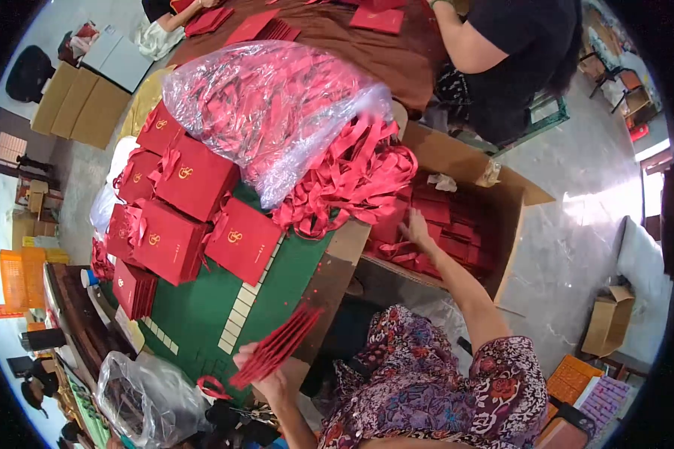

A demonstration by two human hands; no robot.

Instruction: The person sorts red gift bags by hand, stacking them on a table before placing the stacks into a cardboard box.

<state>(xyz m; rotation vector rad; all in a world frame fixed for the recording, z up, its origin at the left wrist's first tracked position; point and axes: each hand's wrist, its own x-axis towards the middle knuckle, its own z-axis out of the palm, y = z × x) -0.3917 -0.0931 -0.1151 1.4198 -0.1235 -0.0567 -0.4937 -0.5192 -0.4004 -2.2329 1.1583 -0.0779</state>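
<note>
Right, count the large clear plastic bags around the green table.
2. One bag, full of red ribbons, lies across the far part of the green table; a crumpled bag sits at its near left end. Others may be hidden.

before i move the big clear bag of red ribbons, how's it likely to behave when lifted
The clear bag looks floppy, its thin film creased over the heap inside. It's probably light for its bulk, since the red ribbons look thin and loosely piled. Some lie loose beside it, so tangled ones could drag along.
</note>
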